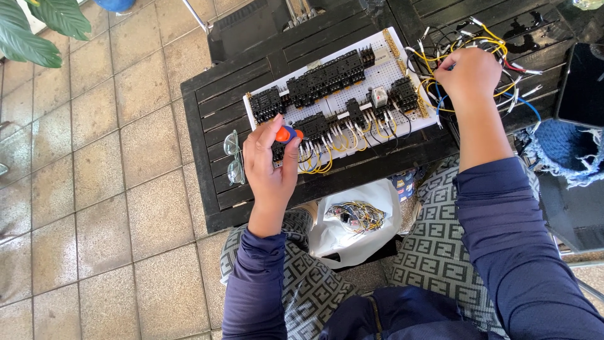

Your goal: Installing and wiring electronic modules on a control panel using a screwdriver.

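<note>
My left hand [270, 165] grips an orange-and-blue screwdriver handle [288, 133] near the white perforated board [377, 79]; my right hand [469, 72] pinches loose yellow wires [487, 41] far right.

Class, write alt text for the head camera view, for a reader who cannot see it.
Seen from above, a seated person's left hand holds an orange-and-blue screwdriver over a white wiring board of black relays on a dark slatted table, while the right hand reaches into loose coloured wires. Safety glasses lie beside the board.

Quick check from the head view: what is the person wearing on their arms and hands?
Both hands, left and right, are bare: no gloves, rings or watch visible. Both arms wear long dark navy sleeves, plain and unmarked, pushed up short of the wrists.
</note>
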